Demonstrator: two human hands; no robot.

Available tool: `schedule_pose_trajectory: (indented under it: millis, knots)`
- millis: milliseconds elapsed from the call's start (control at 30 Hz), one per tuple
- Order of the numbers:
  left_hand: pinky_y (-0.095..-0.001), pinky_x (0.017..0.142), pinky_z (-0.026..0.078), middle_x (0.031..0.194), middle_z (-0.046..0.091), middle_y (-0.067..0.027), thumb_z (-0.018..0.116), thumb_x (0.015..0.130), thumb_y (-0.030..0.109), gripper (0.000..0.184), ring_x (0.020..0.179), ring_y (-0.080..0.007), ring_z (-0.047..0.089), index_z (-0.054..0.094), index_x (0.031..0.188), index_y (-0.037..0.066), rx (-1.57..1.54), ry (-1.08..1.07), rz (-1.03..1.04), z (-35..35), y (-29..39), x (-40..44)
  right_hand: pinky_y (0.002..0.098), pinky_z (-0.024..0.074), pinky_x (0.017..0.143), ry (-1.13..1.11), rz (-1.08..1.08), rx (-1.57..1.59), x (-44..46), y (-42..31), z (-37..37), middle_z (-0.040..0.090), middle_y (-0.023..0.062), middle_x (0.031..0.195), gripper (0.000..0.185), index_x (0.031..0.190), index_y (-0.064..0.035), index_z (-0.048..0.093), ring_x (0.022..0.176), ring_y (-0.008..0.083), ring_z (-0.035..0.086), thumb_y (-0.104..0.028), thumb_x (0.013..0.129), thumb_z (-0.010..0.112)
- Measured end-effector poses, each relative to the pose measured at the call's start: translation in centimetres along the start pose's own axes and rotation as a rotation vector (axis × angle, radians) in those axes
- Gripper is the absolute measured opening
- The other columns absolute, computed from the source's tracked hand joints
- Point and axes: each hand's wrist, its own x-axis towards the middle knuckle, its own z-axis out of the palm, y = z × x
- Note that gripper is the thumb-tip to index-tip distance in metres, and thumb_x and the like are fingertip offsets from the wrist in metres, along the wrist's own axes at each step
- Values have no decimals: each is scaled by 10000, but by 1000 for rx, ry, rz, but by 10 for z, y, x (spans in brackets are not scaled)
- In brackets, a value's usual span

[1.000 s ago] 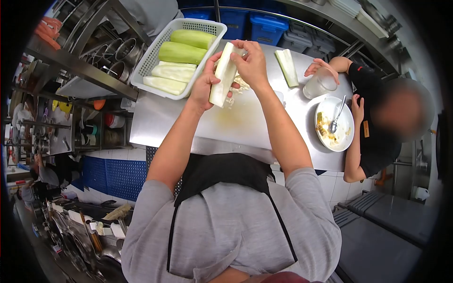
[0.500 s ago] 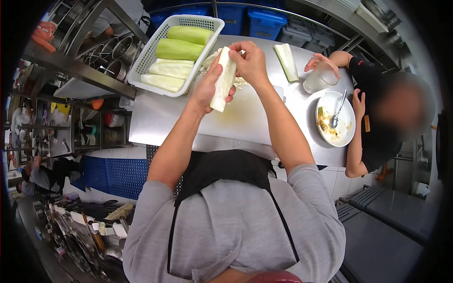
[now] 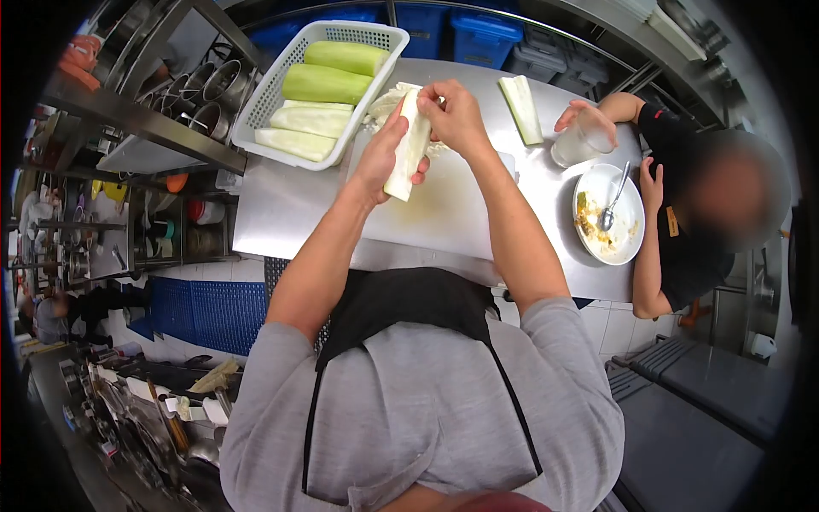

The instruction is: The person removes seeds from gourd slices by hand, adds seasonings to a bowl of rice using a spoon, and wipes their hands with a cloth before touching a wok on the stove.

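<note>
One basket point(image 3: 275, 81) holds two green gourd pieces point(image 3: 328, 84) and at least two pale pieces point(image 3: 296, 143); one more piece point(image 3: 409, 149) is in the person's two hands point(image 3: 458, 118), another piece point(image 3: 523, 111) on the tabletop point(image 3: 273, 213). There are one plate point(image 3: 630, 246), one spoon point(image 3: 606, 220), one glass point(image 3: 570, 152).

The left fingers point(image 3: 421, 168) are partly hidden behind the pale vegetable piece point(image 3: 409, 152); the co-worker's head point(image 3: 737, 191) is blurred.

Bright light leaves a soft sheen on the flat, silver-grey metal table point(image 3: 281, 209); fisheye distortion bends the outer scene (the corners fall to black), and blur covers the black-shirted person's head point(image 3: 738, 192).
</note>
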Motion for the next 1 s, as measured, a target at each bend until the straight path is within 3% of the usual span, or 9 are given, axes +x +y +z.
schedule_pose_trajectory:
  millis: [233,333,433,533,1000]
  knots:
    - [-294,474,495,1069,559,-118,320,1068,373,533,619,-175,566,187,1577,284,46,49,-29,-14,-3,6,290,568,548,-45,29,-28,-5,8,10,593,88,957,157,961,40,681,694,158,641,-110,913,679]
    - [-291,479,498,1079,559,-116,318,1068,383,547,619,-171,565,165,1584,290,59,59,1,-16,-3,6,281,553,540,-2,84,163,-10,9,15,618,99,930,187,1022,40,693,668,151,642,-116,920,674]
    - [-289,483,501,1088,560,-112,312,1070,389,555,618,-166,565,145,1590,294,74,57,31,-16,-3,4,265,533,528,105,95,158,-9,5,19,656,98,897,206,1030,33,712,644,134,637,-139,925,671]
    - [-287,482,502,1080,559,-107,307,1072,390,555,614,-162,565,139,1592,293,136,77,46,-12,-1,5,361,528,667,193,12,146,-6,0,22,684,138,832,202,958,-15,744,695,232,656,-177,850,693]
    - [-294,459,496,994,547,-98,308,1077,428,525,591,-168,565,218,1573,285,155,115,23,-12,-5,0,385,521,688,-18,57,63,-15,3,19,686,159,860,191,884,7,714,719,283,654,-174,839,671]
